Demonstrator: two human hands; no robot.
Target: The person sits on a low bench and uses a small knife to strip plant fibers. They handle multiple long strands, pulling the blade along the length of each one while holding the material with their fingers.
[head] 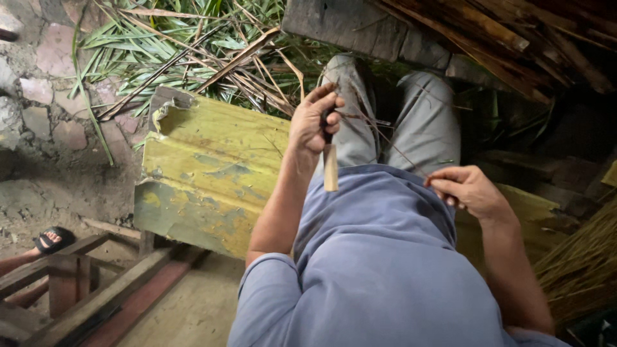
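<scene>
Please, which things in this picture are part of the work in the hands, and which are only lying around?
In use:
left hand, closed on a tool with a pale wooden handle
right hand, pinching a thin brown strip

Lying about:
worn yellow-green bench
green and dry leaves
bundle of straw-coloured sticks
dark wooden frame

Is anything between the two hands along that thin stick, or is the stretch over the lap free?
Nothing visible blocks it. The thin brown stick runs free over the grey trousers from the left hand, which also grips a wooden-handled knife, to the right hand pinching its other end.
</scene>
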